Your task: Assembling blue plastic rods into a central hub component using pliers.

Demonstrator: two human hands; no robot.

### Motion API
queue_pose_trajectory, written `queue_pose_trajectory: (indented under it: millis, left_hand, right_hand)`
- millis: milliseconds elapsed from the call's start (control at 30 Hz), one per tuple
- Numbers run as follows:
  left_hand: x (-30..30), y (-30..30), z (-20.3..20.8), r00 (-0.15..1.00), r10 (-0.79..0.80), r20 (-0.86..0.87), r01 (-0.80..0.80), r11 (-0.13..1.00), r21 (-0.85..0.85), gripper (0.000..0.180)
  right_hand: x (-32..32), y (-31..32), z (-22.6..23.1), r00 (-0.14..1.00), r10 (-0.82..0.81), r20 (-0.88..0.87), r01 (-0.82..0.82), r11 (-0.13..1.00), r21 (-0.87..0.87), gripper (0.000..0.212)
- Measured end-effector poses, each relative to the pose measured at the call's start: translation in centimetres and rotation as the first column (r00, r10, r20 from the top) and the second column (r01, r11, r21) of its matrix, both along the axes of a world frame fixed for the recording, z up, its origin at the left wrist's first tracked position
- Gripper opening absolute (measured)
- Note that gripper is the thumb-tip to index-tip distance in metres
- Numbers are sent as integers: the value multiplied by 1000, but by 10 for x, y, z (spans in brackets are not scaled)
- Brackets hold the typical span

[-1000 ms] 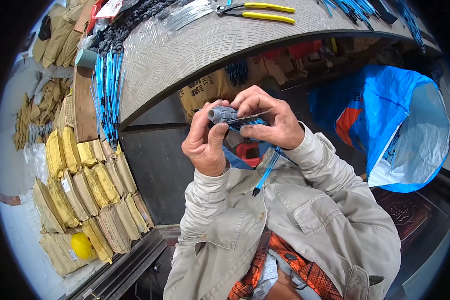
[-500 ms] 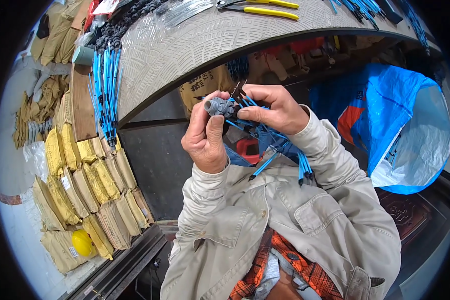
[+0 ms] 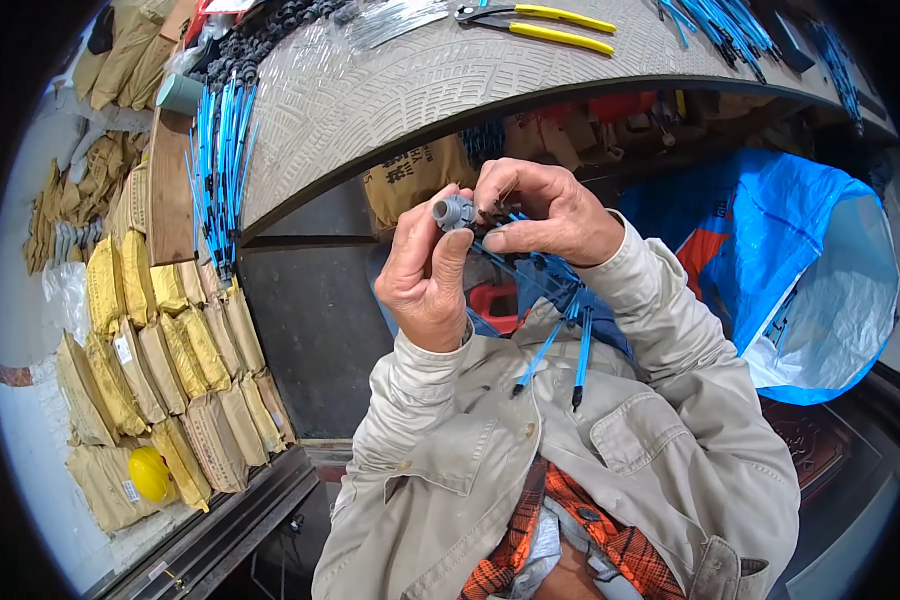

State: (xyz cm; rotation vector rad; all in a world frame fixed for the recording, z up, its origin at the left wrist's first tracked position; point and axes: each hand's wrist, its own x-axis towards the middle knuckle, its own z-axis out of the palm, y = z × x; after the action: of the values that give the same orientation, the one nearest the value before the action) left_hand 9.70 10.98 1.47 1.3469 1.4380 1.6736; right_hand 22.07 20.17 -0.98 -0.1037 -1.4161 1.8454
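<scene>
In front of my chest, my left hand (image 3: 425, 275) is closed, its thumb and fingers pinching a grey ribbed plastic fitting (image 3: 453, 213) with its round open end toward me. Close beside it, my right hand (image 3: 560, 222) is closed too. Its thumb and forefinger pinch thin dark strips (image 3: 492, 213) at the fitting's right side, partly hidden by the fingers. Thin blue tubes (image 3: 560, 290) with black tips hang in a bundle from below my hands, over my lap and jacket front.
The bench (image 3: 390, 100) ahead carries yellow-handled pliers (image 3: 560, 28), clear ties (image 3: 400, 22), black fittings (image 3: 270, 45) and blue tube bundles (image 3: 222, 170). A blue sack (image 3: 780, 250) stands open at right. Stacked packets (image 3: 170, 365) lie on the left, a yellow ball-like object (image 3: 152, 474) among them.
Both hands and the grey fitting have shifted slightly right in the picture. My right fingers have closed nearer over the dark strips, and the hanging blue tubes have swung.
</scene>
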Motion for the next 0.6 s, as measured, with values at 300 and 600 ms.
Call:
queue_pose_trajectory:
  millis: [300, 600]
  left_hand:
    - [2, -8, -9, 994, -40, 101, 38, 999, 25, 36]
    - [-15, -6, -15, 934, -40, 354, 47, 999, -12, 37]
  right_hand:
    - [-1, -15, 3, 992, -61, 114, 68, 996, -58, 33]
    - [-11, -42, -24, 837, -546, 38, 510, 802, 311, 34]
